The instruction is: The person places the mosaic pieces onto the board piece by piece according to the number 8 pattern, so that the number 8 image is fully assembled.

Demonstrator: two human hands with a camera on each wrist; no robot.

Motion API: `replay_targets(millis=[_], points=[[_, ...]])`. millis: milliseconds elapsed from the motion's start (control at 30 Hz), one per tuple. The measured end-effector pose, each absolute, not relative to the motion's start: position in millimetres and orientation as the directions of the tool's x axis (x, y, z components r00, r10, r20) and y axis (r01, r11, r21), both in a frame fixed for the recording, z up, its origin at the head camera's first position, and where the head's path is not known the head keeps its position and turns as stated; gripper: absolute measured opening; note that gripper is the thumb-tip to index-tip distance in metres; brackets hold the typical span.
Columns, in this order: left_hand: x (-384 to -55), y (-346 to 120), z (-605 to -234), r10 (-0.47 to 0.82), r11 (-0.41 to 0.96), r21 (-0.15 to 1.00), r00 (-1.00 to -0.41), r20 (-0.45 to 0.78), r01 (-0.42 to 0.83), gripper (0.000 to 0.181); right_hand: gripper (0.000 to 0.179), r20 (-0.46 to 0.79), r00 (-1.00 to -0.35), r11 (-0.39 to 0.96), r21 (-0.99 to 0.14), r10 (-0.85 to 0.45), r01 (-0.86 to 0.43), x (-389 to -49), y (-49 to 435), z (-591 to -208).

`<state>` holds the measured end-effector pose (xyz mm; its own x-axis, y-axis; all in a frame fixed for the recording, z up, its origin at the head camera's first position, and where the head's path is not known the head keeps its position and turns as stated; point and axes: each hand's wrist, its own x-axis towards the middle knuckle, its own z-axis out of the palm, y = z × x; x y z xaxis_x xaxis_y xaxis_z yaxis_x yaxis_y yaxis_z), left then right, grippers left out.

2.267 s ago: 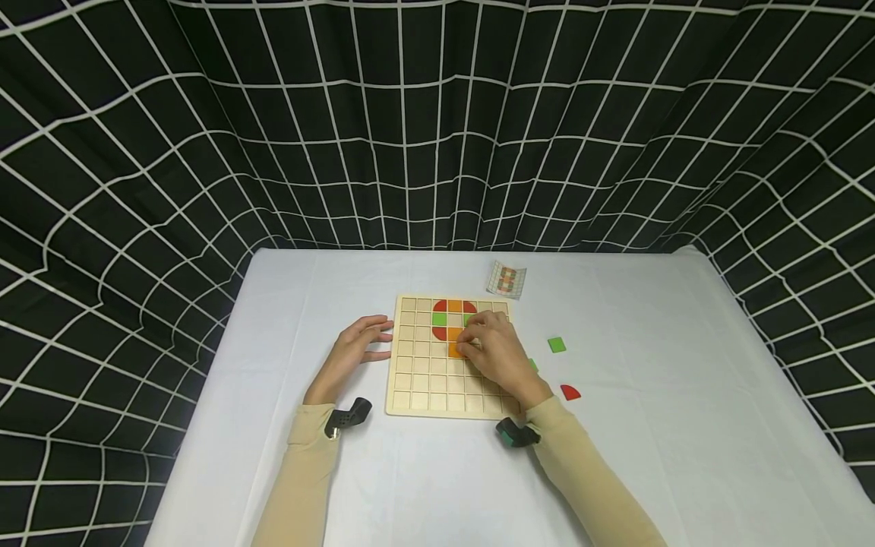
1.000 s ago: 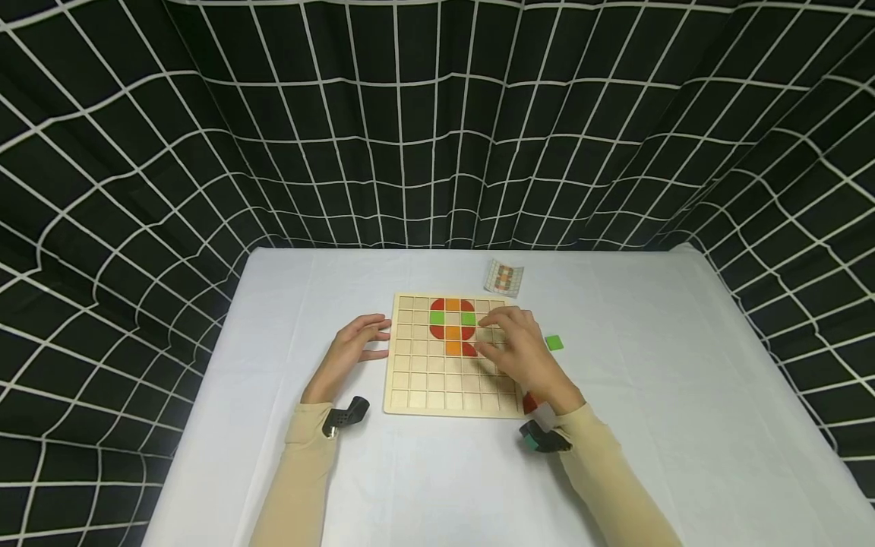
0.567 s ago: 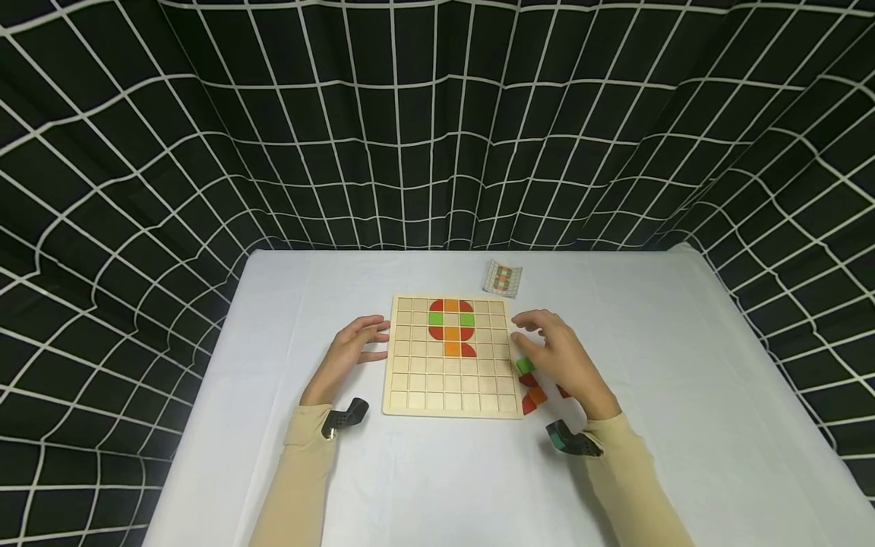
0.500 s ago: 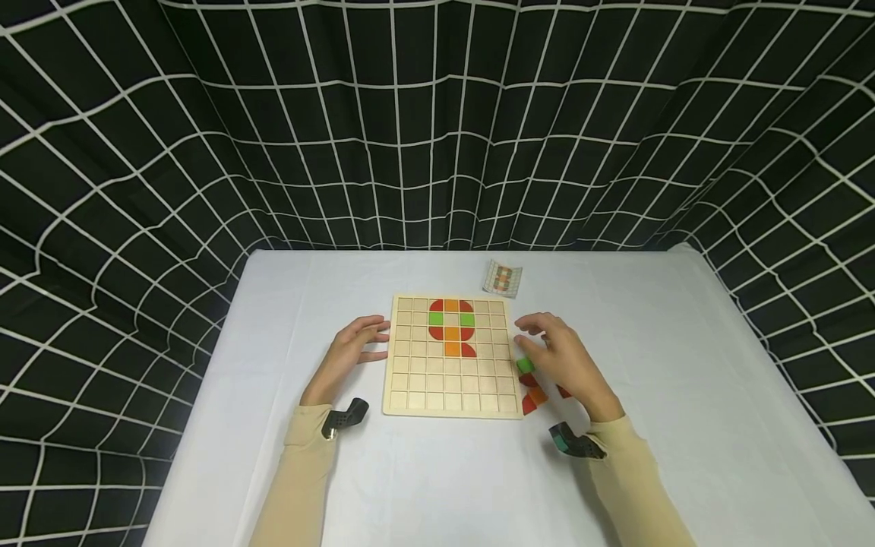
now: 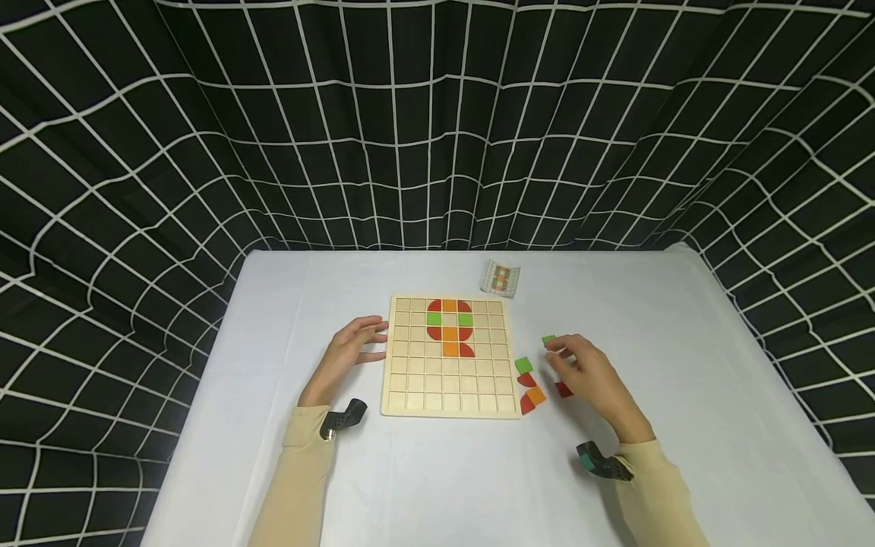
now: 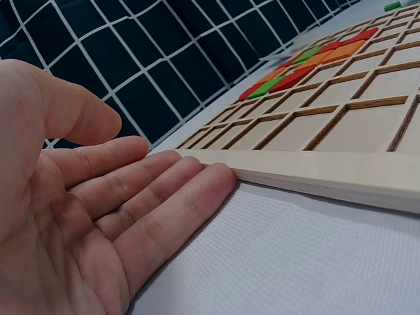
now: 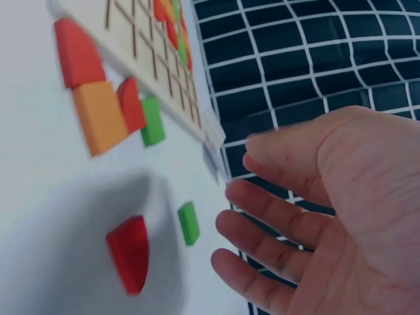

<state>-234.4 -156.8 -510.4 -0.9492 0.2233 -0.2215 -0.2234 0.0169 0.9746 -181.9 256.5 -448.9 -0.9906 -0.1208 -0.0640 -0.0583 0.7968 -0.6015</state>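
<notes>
A wooden grid board (image 5: 417,382) lies on the table, with red quarter-circles, orange squares and green squares set in its upper middle cells. My left hand (image 5: 345,357) rests at the board's left edge, fingers (image 6: 177,210) extended and fingertips against the rim in the left wrist view. My right hand (image 5: 593,377) hovers right of the board, fingers loosely bent and holding nothing. Just beyond its fingertips lies a green square tile (image 5: 548,339). A red quarter-circle tile (image 7: 129,254) lies below the hand, partly hidden in the head view.
Beside the board's right edge lie a green square (image 5: 523,365), two red quarter-circles (image 5: 526,380) and an orange square (image 5: 536,395). A small printed pattern card (image 5: 501,279) lies behind the board. White cloth (image 5: 437,471) covers the table; a black gridded curtain (image 5: 410,129) stands behind.
My right hand, earlier over the board, has left a red quarter-circle beside the lower orange square. It has moved right, off the board, toward the farther green tile. The left hand stays put.
</notes>
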Motion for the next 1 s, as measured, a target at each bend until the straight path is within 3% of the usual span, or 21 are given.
replay_targets(millis=[433, 700, 1000], points=[[-235, -157, -512, 0.230, 0.025, 0.976, -0.949, -0.215, -0.215, 0.040, 0.026, -0.176, -0.982, 0.862, -0.506, -0.064, 0.035, -166, 266, -458], [-235, -157, -511, 0.227, 0.024, 0.976, -0.950, -0.214, -0.215, 0.040, 0.033, -0.244, -0.964, 0.902, -0.432, -0.102, 0.014, -160, 269, -460], [-235, -156, -512, 0.232, 0.011, 0.976, -0.949, -0.214, -0.218, 0.040, 0.017, -0.241, -0.960, 0.889, -0.458, -0.142, -0.016, -160, 262, -461]])
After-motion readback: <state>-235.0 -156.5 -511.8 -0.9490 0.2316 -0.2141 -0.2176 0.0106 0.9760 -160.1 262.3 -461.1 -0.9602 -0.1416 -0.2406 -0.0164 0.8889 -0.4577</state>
